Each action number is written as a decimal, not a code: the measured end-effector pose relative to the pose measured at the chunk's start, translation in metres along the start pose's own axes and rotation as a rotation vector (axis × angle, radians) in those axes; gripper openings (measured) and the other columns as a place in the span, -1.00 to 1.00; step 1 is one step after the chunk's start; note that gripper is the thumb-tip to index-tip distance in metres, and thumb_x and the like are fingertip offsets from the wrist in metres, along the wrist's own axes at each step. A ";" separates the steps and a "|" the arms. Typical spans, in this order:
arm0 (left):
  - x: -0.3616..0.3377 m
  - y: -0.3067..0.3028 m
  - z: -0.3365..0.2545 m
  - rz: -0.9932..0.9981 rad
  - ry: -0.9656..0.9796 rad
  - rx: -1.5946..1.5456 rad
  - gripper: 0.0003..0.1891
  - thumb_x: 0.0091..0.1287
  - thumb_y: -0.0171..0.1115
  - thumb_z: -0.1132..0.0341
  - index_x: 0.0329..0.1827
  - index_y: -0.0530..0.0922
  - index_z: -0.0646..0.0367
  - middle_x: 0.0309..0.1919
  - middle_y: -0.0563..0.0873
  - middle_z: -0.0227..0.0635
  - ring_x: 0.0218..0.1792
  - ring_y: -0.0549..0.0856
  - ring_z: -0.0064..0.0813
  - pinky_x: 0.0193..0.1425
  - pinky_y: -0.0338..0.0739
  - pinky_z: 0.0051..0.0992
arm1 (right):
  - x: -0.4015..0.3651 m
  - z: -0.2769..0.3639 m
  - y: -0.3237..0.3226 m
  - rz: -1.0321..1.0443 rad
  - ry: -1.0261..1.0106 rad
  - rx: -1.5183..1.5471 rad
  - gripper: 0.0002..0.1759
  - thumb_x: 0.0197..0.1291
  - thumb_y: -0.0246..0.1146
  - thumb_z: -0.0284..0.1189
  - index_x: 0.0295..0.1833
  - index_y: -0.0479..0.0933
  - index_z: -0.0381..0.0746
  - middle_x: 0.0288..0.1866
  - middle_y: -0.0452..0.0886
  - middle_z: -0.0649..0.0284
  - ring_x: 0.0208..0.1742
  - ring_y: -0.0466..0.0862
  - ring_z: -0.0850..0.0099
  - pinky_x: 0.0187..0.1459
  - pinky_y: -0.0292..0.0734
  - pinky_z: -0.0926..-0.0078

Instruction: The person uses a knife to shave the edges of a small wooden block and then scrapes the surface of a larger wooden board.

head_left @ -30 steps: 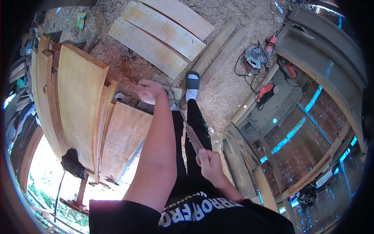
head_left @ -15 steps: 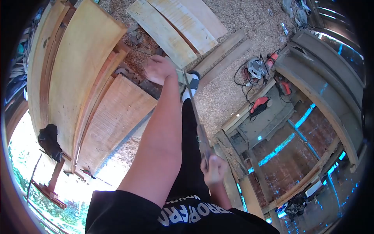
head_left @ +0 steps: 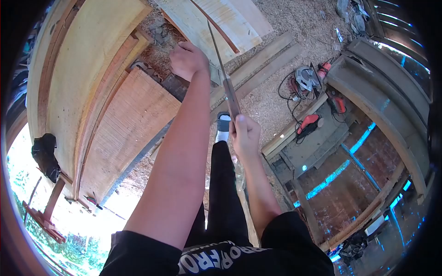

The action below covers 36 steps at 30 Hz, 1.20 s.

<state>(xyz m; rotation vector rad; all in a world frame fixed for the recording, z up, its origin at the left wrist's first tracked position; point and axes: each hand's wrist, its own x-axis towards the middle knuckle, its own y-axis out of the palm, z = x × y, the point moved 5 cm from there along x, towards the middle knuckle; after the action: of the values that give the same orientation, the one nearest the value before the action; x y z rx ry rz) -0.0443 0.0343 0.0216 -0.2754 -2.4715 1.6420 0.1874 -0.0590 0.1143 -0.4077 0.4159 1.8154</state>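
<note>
My right hand is closed around the brown handle end of a handsaw, seen almost edge-on. Its narrow blade points forward, away from my body, and overlaps the pale boards ahead in this view. Further forward and to the left, my left hand is curled with knuckles up, low over the work. Its fingertips are hidden, and I cannot tell what they grip. Right beside its wrist a small pale-green board piece shows, close to the saw blade. A shoe stands below the saw.
Large planks and a rough-cut board lie at left. Pale panels and narrow boards rest ahead on sawdust. A circular saw and a red power tool with cords are at right, near a wooden frame.
My right hand has pushed forward with the handsaw, so its blade reaches further over the pale boards. My left hand stays nearly in place, shifted slightly upward in view.
</note>
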 end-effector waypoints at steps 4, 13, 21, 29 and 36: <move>0.000 0.005 0.005 -0.039 0.021 -0.056 -0.53 0.53 -0.08 0.14 -0.28 0.73 0.28 -0.24 0.80 0.10 -0.24 0.79 0.17 -0.09 0.65 0.07 | 0.017 -0.024 0.003 0.026 0.020 0.110 -0.43 0.67 0.06 -0.21 -0.51 0.38 -0.25 -0.60 0.36 0.44 -0.57 0.29 0.66 -0.50 0.12 0.53; -0.002 0.004 0.003 0.043 -0.032 -0.060 -0.60 0.58 -0.10 0.15 -0.15 0.67 0.22 -0.12 0.77 -0.07 -0.11 0.76 0.05 0.10 0.54 0.06 | -0.003 -0.050 -0.007 0.036 0.008 0.118 -0.41 0.67 0.06 -0.18 -0.51 0.37 -0.24 -0.59 0.37 0.44 -0.56 0.31 0.66 -0.51 0.11 0.55; -0.003 0.005 0.006 0.008 -0.037 -0.065 -0.59 0.59 -0.10 0.15 -0.12 0.69 0.20 -0.09 0.79 -0.10 -0.10 0.76 0.02 0.11 0.53 0.04 | -0.020 -0.041 0.010 -0.151 -0.053 0.307 -0.81 0.63 0.04 -0.40 -0.11 0.43 -0.25 -0.55 0.45 0.37 -0.55 0.45 0.63 -0.46 0.37 0.61; -0.009 -0.004 0.007 -0.067 0.027 -0.168 -0.66 0.58 -0.03 0.14 -0.01 0.61 0.22 0.00 0.63 -0.05 0.04 0.67 0.04 0.21 0.47 0.02 | -0.010 -0.047 0.011 0.018 -0.012 0.067 -0.41 0.54 -0.07 -0.46 0.63 0.28 -0.32 -0.44 0.59 0.34 -0.50 0.50 0.66 -0.37 0.42 0.66; -0.026 0.000 0.018 -0.198 0.123 -0.422 -0.74 0.54 0.03 0.25 0.17 0.51 0.11 0.01 0.59 0.02 0.11 0.59 0.09 0.33 0.40 0.00 | 0.000 -0.051 0.006 0.045 -0.029 -0.148 -0.39 0.58 -0.05 -0.41 0.68 0.24 -0.26 -0.31 0.60 0.35 -0.34 0.52 0.65 -0.23 0.48 0.58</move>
<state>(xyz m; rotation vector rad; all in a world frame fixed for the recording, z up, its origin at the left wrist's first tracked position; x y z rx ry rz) -0.0237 0.0119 0.0137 -0.1669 -2.6286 0.9897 0.1852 -0.0846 0.0702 -0.4765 0.2738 1.9004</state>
